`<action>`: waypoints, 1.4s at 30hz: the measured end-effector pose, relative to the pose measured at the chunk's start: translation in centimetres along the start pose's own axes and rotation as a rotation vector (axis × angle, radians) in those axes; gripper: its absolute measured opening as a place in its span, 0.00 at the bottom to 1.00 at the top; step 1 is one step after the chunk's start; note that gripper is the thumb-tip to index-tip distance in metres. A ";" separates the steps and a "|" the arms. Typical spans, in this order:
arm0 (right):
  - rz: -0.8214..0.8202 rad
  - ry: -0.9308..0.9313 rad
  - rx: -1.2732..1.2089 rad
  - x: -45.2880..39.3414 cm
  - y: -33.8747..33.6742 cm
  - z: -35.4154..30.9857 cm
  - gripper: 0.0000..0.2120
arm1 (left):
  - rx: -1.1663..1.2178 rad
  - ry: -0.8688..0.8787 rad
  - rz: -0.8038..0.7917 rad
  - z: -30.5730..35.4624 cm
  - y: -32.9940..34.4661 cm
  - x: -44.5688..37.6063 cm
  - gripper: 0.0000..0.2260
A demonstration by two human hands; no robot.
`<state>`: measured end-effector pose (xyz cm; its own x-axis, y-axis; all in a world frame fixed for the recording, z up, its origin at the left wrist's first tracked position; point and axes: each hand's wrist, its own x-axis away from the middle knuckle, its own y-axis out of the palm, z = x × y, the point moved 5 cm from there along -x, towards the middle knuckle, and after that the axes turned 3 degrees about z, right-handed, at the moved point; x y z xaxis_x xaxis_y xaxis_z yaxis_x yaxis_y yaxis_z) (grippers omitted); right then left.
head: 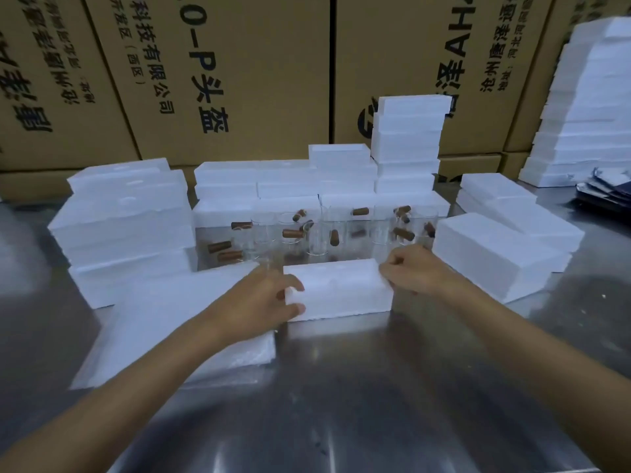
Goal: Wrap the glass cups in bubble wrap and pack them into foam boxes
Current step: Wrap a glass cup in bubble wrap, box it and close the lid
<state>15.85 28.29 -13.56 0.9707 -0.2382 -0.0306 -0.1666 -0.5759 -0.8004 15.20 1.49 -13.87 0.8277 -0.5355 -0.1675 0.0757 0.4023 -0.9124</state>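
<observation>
Foam box [338, 290] sits on the steel bench [341, 387] in front of me, my left hand [263, 298] and right hand [408, 271] gripping its 2 ends, fingers curled round them; glass cups [317, 233] stand just behind.

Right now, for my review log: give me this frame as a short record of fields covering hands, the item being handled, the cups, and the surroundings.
setting: metal table before cardboard cartons
left hand: grip on the left end of the foam box, thumb and fingers curled over its edge
right hand: grip on the box's right end
foam box: closed, lying flat on the table
glass cups: unwrapped, with brown handles, standing behind the box
bubble wrap: sheets lying left of the box, under the left forearm
foam stacks: left, rear and right
</observation>
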 end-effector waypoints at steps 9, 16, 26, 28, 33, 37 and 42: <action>0.009 0.109 -0.158 -7.3 2.2 -5.9 0.10 | -0.012 -0.267 0.345 -5.0 -1.5 0.7 0.05; -0.090 0.403 -0.475 -11.8 6.9 -6.0 0.05 | 0.079 -0.319 0.402 -6.4 0.3 1.0 0.10; -0.040 0.387 -0.423 -12.9 5.3 -4.4 0.06 | 0.255 -0.422 0.336 -8.2 -1.2 0.8 0.11; 0.022 0.340 -0.452 -12.2 3.8 -4.1 0.08 | 0.270 -0.438 0.337 -8.3 -1.8 1.3 0.10; 0.035 0.269 -0.610 -7.8 0.3 -3.9 0.12 | 0.250 -0.466 0.378 -7.3 -3.0 2.0 0.09; -0.134 0.181 -0.749 -2.2 -1.2 -4.7 0.13 | 0.325 -0.379 0.444 -4.4 -4.4 1.4 0.08; -0.403 0.016 -0.882 4.5 -0.7 -7.3 0.13 | 0.492 -0.276 0.412 0.3 -4.6 -0.1 0.11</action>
<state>19.11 21.95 -8.77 0.9820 0.0987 0.1607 0.1019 -0.9947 -0.0118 14.96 -0.14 -9.56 0.9494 -0.0850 -0.3024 -0.0853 0.8568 -0.5086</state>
